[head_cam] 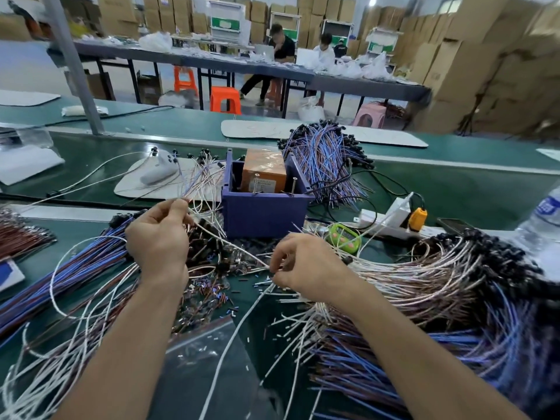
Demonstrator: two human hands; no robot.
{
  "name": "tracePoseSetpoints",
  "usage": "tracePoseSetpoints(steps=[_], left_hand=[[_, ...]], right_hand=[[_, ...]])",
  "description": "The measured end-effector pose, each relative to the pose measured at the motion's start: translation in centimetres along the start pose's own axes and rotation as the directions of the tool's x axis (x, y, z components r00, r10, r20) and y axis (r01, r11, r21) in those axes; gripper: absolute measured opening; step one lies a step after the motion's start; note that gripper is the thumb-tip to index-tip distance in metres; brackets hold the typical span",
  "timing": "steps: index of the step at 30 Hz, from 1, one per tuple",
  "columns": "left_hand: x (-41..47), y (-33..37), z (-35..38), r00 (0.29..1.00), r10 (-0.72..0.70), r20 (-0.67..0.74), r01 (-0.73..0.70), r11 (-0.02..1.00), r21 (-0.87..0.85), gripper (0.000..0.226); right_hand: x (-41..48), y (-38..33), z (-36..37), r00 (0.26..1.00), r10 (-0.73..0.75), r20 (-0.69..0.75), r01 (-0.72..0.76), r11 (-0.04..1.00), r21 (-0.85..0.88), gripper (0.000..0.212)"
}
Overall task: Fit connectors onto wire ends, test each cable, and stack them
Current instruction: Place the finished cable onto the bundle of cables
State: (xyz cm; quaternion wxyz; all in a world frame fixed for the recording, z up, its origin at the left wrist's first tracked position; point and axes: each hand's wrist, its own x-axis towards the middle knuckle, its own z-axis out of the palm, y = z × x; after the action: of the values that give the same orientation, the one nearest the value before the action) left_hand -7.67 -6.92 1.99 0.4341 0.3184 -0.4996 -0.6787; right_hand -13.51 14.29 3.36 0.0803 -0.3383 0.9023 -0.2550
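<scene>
Two bare hands at work over the near half of the green bench [454, 183]. The left hand [157, 237], raised toward the middle of the bench, pinches between thumb and fingertips the gathered ends of a fan of thin pale wires [200, 180] that spreads toward the far edge. The right hand [303, 268], lower and closer to the near edge, has its fingers curled and pinches a white wire [233, 245]. Whether a connector sits between those fingertips cannot be told.

The white wire is thin, pale-sheathed and drawn straight, running as a diagonal from beside the left hand down to the right fingertips. Under it lies a heap of small dark connectors [209, 259], with loose pieces scattered onto a clear plastic bag [197, 353] at the near edge.

A thick pile of cables [439, 283], with blue, brown and pinkish-white sheaths and black fittings at the ends, fills the near right corner. A flatter bundle of blue and brown cables [75, 268] lies along the left edge.

Just beyond the hands stands a purple box [263, 210] holding an orange block [263, 171]. Behind it, toward the far edge, is a further sheaf of blue and brown cables [324, 159]. To the right of the box are a green handheld device [345, 237] and a white power strip [391, 219]
</scene>
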Motion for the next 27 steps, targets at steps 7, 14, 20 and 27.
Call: tracePoseSetpoints(steps=[7,14,20,27], left_hand=[[0.3,-1.0,-0.6,0.985,0.055,-0.166,-0.019,0.978,0.209,0.040],[-7.8,0.3,1.6,0.573,0.482,0.663,-0.792,0.532,0.298,0.034],[-9.2,-0.7,2.1,0.618,0.227,0.752,-0.645,0.694,0.321,0.024],[-9.7,0.9,4.1,0.577,0.157,0.801,-0.472,0.865,0.170,0.017]], right_hand=[[0.2,0.0,0.6,0.999,0.018,-0.033,-0.019,1.000,-0.004,0.013],[-0.4,-1.6,-1.8,0.942,-0.174,-0.287,0.173,0.985,-0.030,0.020],[-3.3,-0.4,-7.0,0.911,-0.217,-0.350,0.250,0.967,0.054,0.018],[-7.7,4.8,-15.5,0.970,-0.158,-0.186,0.110,0.964,-0.243,0.023]])
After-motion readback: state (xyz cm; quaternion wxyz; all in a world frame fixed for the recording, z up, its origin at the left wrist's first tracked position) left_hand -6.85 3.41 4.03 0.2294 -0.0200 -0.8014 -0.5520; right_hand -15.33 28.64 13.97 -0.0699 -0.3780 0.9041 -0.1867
